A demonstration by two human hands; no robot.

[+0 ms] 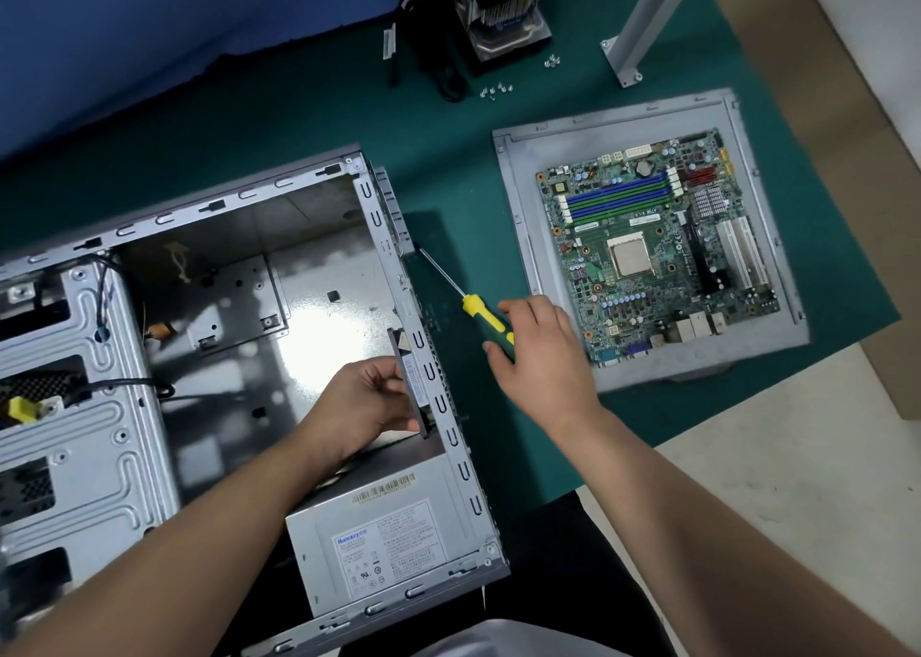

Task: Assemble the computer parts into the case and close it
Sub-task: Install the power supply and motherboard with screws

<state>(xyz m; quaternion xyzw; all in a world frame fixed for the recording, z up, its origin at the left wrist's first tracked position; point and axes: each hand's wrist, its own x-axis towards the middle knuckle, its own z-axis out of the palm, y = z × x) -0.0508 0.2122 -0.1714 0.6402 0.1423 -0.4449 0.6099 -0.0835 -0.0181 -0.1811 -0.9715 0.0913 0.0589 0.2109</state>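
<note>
Left hand [366, 402]: fingers curled round a flat black fan [411, 387], held on edge against the inside of the case's rear wall. Right hand [540, 352]: fingers loosely bent over the handle of a screwdriver [476, 307], touching it; a closed grip cannot be confirmed. Screwdriver lies on the mat just beside the case, yellow and dark green handle, thin steel shaft pointing away from the person.

Case [239, 337]: bare grey sheet metal, open side up, on the near left of the table; stamped ribs on the drive cage, shiny floor. Power supply [383, 542] sits in its near corner, grey box, white label headed "Huntkey", barcode sticker above; smaller print unreadable.

Motherboard [658, 252]: green, blue and green memory slots, square socket at centre. It rests on the detached grey side panel [518, 217], well right of the case.

Surface: dark green mat [448, 157] over a table. Far edge: finned heatsink cooler [503, 13], loose screws [496, 90], white metal post [648, 13]. Blue cloth at back left; pale floor at right.
</note>
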